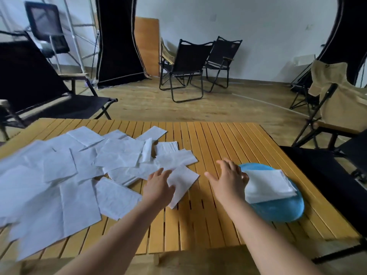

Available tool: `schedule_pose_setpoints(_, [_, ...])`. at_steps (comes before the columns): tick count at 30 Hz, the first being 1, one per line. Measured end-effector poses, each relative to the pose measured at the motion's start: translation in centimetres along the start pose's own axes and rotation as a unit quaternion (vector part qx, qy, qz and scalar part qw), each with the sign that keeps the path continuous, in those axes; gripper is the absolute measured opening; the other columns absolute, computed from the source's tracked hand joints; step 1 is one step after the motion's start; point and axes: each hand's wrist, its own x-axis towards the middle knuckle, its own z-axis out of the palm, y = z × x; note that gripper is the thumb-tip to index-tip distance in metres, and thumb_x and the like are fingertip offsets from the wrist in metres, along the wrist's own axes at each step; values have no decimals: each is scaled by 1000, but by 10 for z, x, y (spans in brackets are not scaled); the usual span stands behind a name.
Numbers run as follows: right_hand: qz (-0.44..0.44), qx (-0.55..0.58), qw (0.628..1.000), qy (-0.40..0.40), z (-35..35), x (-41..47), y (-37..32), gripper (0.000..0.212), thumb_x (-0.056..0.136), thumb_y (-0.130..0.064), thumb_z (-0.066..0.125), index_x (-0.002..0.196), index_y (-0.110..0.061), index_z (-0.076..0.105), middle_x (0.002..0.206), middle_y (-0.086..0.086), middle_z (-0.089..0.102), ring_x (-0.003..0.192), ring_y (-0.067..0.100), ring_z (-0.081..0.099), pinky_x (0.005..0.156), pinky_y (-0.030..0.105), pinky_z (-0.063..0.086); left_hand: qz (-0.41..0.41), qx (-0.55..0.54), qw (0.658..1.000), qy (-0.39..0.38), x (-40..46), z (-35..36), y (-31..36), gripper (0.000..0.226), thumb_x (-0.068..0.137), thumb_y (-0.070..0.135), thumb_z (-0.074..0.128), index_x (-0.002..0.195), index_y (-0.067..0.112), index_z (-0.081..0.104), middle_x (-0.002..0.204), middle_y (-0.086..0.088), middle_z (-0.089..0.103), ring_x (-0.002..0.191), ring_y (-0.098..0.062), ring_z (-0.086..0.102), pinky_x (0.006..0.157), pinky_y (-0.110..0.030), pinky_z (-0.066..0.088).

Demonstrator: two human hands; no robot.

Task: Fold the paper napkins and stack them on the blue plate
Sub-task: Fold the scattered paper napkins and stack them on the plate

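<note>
Nearest, two bare forearms are seen reaching out over the slatted wooden tabletop (208,225). A single white napkin (183,184) is touched at its left edge by the left hand (158,188), whose fingers are laid on the paper; whether that grip is actually pinching the sheet or only pressing it cannot be told. The right hand (228,181) is held spread and relaxed, nothing being held, its fingers at the near-left edge of the folded stack (268,186) resting on the blue plate (278,211).

The step in hand is judged to be the taking of the next napkin for folding. It is best done if only the one sheet is drawn clear toward the bare slats between the hands, so that none of the overlapping sheets is dragged along. Corners should be matched before the crease is pressed flat against the slats, and the fold should be sized like those already stacked, so the pile stays square and does not slide off the plate's shallow rim.

Farther left, the loose pile of unfolded napkins (69,175) is spread widely, so much of the task is judged still undone. Beyond the tabletop, black folding chairs (186,62) are set against the wall.
</note>
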Motion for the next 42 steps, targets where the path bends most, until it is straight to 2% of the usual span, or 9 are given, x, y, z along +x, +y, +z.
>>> schedule_pose_setpoints(7, [0,36,997,-68,39,-29,-46,54,92,-56,59,138,-30,50,153,-9,41,141,18,36,116,52,26,5,28,999,19,-13,-7,-49,43,95,37,55,137,28,56,146,6,48,138,-24,39,111,-38,35])
schedule_pose_setpoints(12, [13,44,996,-76,53,-41,-56,52,93,-54,59,138,-29,51,150,-9,45,138,19,40,114,48,29,29,40,998,50,-16,-4,-61,43,93,37,59,135,29,60,149,6,45,143,-24,32,117,-38,22])
schedule_pose_setpoints(16, [8,56,994,-94,62,-47,-57,51,92,-55,60,137,-29,53,149,-9,47,139,19,40,116,45,29,32,22,997,66,-16,1,-63,39,95,37,60,133,31,63,150,7,45,144,-25,30,119,-41,20])
schedule_pose_setpoints(18, [-7,61,992,-106,68,-52,-56,52,91,-56,63,136,-31,54,149,-11,48,141,16,38,120,45,23,29,4,997,75,-15,4,-64,36,94,37,62,130,32,64,148,8,48,142,-24,32,120,-42,23])
schedule_pose_setpoints(23, [-45,50,991,-117,77,-57,-56,51,90,-54,65,136,-33,56,155,-11,40,149,8,26,123,47,-11,40,-16,994,102,-17,7,-63,28,93,35,64,120,31,70,140,11,54,136,-20,37,115,-35,24])
schedule_pose_setpoints(28, [-106,57,983,-141,74,-59,-59,50,90,-51,67,135,-34,58,154,-13,43,148,4,27,120,46,-17,42,-21,994,95,-17,6,-64,26,92,38,66,116,32,71,139,13,54,134,-19,36,113,-33,25])
schedule_pose_setpoints(33, [-156,53,977,-134,71,-62,-66,36,92,-52,62,124,-35,67,143,-16,56,141,2,39,121,45,-14,45,-28,994,95,-18,7,-64,20,90,37,69,109,30,73,137,12,55,129,-19,38,108,-31,27])
schedule_pose_setpoints(38, [-158,45,979,-121,70,-65,-70,33,97,-51,56,123,-35,67,144,-15,56,140,3,42,125,47,-8,38,-50,994,91,-18,10,-63,11,88,38,71,96,30,74,136,12,56,128,-18,38,106,-30,28])
schedule_pose_setpoints(42, [-155,49,982,-100,72,-67,-70,33,95,-55,54,121,-37,65,133,-18,63,133,2,50,126,46,-3,23,-133,987,86,-22,5,-51,6,91,37,70,91,31,72,134,14,57,127,-14,41,101,-28,33])
